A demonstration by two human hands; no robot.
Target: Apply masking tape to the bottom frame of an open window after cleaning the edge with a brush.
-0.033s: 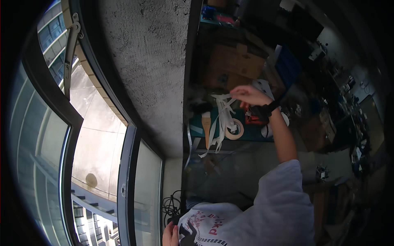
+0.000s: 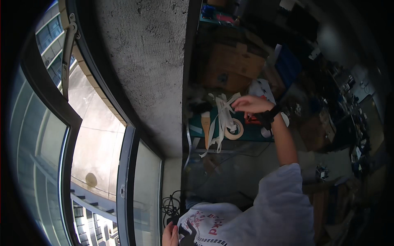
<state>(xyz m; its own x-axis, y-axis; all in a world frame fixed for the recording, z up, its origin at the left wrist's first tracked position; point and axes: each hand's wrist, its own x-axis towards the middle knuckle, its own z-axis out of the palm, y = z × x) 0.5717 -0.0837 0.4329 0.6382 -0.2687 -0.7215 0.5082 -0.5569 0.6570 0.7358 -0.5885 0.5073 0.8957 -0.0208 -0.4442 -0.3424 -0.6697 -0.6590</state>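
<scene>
My right hand (image 2: 251, 105) hovers over the workbench with its fingers loosely bent and apart. A dark band (image 2: 269, 117) circles that wrist. Beside the fingertips lies a tangle of pale tape strips (image 2: 223, 117); I cannot tell whether the fingers touch them. A roll of masking tape (image 2: 239, 130) and a flat brush (image 2: 206, 130) with a wooden handle lie near the strips. At the lower edge, partly cut off, my left hand (image 2: 169, 235) is closed against a small black thing (image 2: 174, 220) whose kind I cannot make out.
A green mat (image 2: 256, 134) covers the bench, with a cardboard box (image 2: 232, 61) behind. Something red (image 2: 253, 119) sits under my right hand. To my left, a rough concrete pillar (image 2: 143, 53) adjoins an open window (image 2: 72, 139). Black cable coils (image 2: 170, 205) lie near my left hand.
My right hand has lowered slightly, and its fingers have come away from the upper end of the tape strips. My left hand stays in place.
</scene>
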